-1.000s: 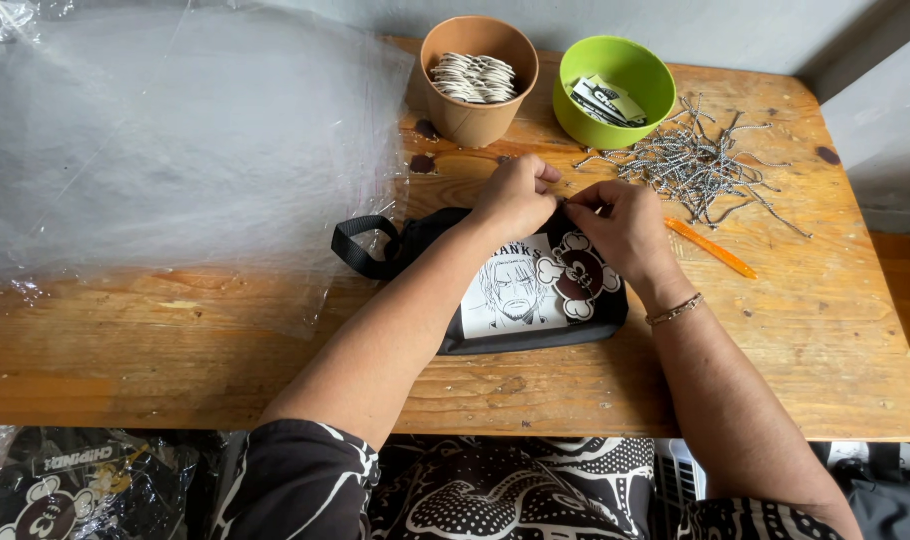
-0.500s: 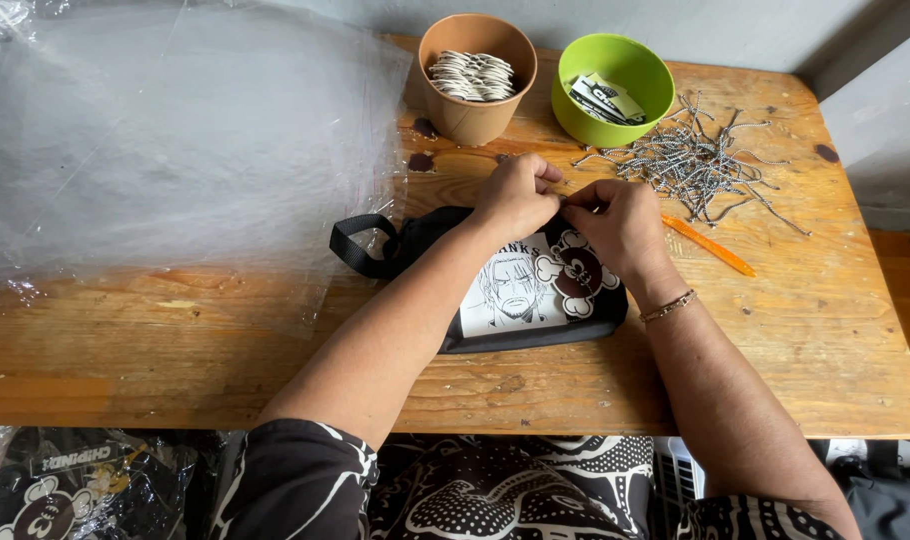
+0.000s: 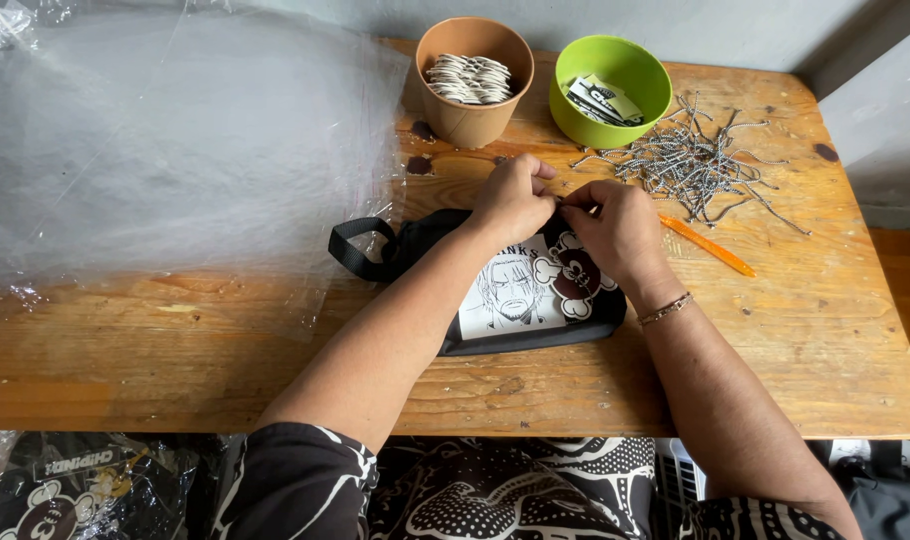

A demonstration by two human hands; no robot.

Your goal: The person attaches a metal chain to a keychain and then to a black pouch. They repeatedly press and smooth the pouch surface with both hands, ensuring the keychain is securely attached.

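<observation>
Black fabric pouch (image 3: 515, 300) with a printed cartoon front lies on the wooden desk (image 3: 775, 330), both hands, left (image 3: 513, 196) and right (image 3: 615, 226), pinching at its top edge with fingers pressed together, nothing visibly attached yet.

Black pouch (image 3: 495, 300) with black-and-white drawn print – brown cup (image 3: 472, 118), lime-green bowl (image 3: 585, 105), orange stick (image 3: 710, 247).
</observation>
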